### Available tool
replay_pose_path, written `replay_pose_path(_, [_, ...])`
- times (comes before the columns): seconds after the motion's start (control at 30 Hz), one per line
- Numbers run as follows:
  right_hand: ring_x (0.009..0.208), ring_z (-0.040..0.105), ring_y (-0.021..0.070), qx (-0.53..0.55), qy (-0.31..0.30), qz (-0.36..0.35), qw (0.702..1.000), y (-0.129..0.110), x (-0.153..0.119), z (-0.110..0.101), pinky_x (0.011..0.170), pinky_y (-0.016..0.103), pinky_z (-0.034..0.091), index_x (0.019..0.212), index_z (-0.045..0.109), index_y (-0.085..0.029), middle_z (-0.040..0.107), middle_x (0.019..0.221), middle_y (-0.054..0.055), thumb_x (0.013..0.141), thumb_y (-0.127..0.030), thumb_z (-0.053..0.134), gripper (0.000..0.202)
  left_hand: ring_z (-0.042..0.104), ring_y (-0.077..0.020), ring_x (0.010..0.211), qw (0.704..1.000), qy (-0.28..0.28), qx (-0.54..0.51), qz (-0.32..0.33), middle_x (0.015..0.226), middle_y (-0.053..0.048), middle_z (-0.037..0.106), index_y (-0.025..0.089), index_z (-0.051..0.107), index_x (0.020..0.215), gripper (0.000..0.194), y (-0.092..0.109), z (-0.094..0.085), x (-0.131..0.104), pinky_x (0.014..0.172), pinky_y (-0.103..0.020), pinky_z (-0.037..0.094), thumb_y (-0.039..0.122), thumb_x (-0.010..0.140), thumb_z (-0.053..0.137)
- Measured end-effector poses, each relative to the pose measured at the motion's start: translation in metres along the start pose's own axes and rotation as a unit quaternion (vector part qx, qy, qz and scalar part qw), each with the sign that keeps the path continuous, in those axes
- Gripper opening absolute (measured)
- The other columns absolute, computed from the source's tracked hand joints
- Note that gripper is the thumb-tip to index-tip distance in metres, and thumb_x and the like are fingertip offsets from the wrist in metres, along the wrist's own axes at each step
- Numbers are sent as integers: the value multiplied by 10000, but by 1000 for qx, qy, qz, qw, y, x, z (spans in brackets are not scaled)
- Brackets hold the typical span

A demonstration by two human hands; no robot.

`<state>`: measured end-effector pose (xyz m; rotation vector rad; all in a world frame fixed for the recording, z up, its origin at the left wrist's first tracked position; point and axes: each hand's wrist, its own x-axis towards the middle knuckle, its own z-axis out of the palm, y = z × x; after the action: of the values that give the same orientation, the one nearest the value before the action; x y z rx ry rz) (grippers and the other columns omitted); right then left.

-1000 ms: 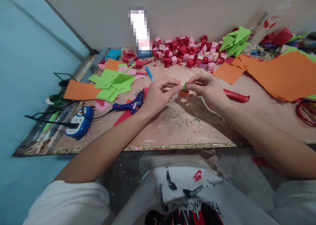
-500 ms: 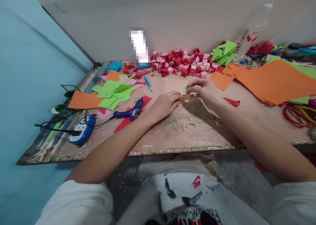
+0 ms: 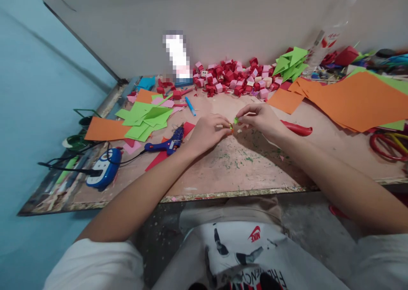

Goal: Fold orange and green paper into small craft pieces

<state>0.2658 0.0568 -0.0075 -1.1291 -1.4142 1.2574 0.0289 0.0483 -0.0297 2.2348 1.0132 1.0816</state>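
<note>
Over the middle of the wooden table, my left hand pinches a small orange and green piece between thumb and fingers. Close by on the right, my right hand holds a tiny green paper piece at its fingertips. The two pieces are near each other with a small gap between them. Red-handled pliers or scissors lie partly under my right forearm. Green crumbs are scattered on the wood below my hands.
Red and pink paper cubes pile up along the wall. A blue glue gun, green sheets and a blue power socket lie left. Orange sheets, a bottle and red rings are right.
The green piece in my right hand has moved slightly down and left, closer to my left hand. My left hand has turned its piece more upright. More of the red handle shows.
</note>
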Motion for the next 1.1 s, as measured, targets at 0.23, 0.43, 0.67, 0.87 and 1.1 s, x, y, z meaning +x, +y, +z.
replay_pose_path(0.23, [681, 780, 183, -48, -88, 17, 995, 6, 1, 1, 615, 274, 685, 788, 916, -210, 843, 801, 65, 784, -74, 861, 146, 852, -262, 988, 998, -7, -59, -35, 1100, -80, 920, 267, 934, 916, 105, 8, -4, -5, 960, -423, 669, 291, 955, 840])
replay_pose_path(0.43, [668, 773, 169, -54, -89, 14, 994, 9, 4, 0, 603, 268, 698, 797, 915, -213, 850, 837, 65, 807, -49, 900, 166, 832, -259, 970, 999, -7, -25, -21, 1049, -75, 908, 256, 917, 968, 103, 10, -7, -5, 951, -428, 653, 292, 989, 823])
replay_pose_path(0.67, [652, 776, 176, -44, -91, 33, 994, 13, 7, -3, 580, 254, 697, 766, 898, -207, 838, 780, 60, 765, -54, 948, 162, 825, -253, 1024, 998, 0, -45, -34, 1097, -86, 895, 235, 896, 1011, 98, 3, -4, -6, 959, -409, 666, 280, 1004, 810])
replay_pose_path(0.87, [644, 773, 157, -81, -93, 83, 989, 8, 8, -4, 601, 209, 681, 776, 874, -191, 823, 739, 39, 773, 41, 864, 233, 840, -245, 1040, 999, -15, 49, 11, 1119, -81, 907, 206, 895, 1002, 113, 2, 1, -7, 1000, -390, 648, 181, 1043, 793])
replay_pose_path(1.1, [652, 776, 167, -108, -91, 93, 986, 4, 8, -5, 611, 231, 668, 730, 847, -185, 812, 724, 41, 819, 73, 819, 274, 790, -314, 1305, 978, -99, 176, 51, 1375, -123, 866, 207, 902, 1193, 174, 4, -1, -9, 1181, -498, 615, 243, 1109, 753])
